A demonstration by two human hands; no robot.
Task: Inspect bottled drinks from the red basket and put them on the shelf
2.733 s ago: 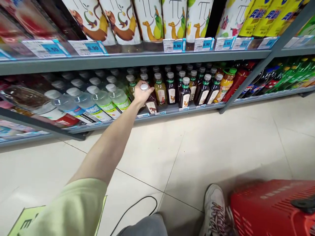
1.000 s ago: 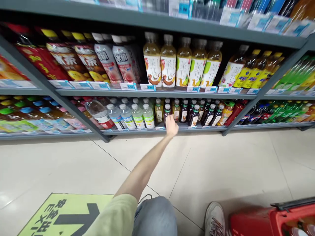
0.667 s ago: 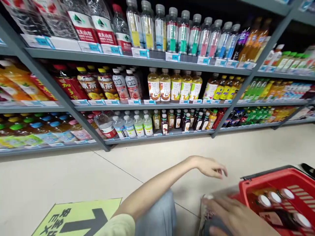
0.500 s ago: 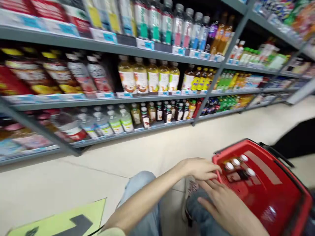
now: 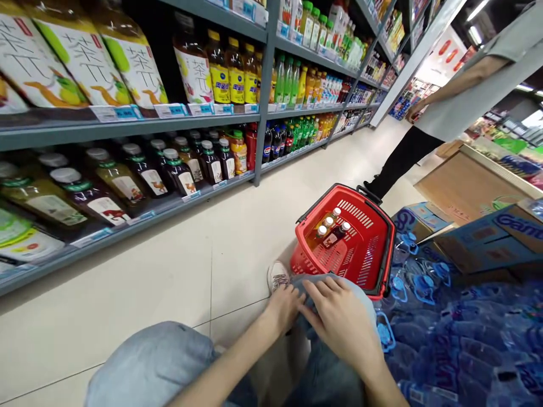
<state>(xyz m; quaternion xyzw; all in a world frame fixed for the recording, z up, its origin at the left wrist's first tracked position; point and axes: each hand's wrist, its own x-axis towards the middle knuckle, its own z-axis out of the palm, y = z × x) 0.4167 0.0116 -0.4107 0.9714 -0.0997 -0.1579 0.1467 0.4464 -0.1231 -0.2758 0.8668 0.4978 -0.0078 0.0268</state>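
My left hand (image 5: 285, 308) lies against the denim over my right knee, its fingers bent a little and partly hidden, with nothing visible in it. Beside it, my right hand (image 5: 337, 314) rests on the same knee (image 5: 360, 297), fingers stretched out and holding nothing. The two hands nearly meet. Just beyond them on the floor stands a red shopping basket (image 5: 311, 254) with a dark handle. Inside its left part are several white-capped juice bottles (image 5: 333, 236), some amber and one dark.
Shelves of drinks (image 5: 178, 127) run along the left, with large juice bottles (image 5: 144, 169) on the lowest level. Packed water bottles (image 5: 458, 333) and blue cartons (image 5: 492, 237) stand at the right. Beyond the basket is another person (image 5: 445, 113). Pale floor tiles (image 5: 169, 271) lie between.
The view has swung right, bringing the water bottles and the other person into sight. My hands, earlier beside the basket's rim, now lie on my knee. The bottles remain in the basket.
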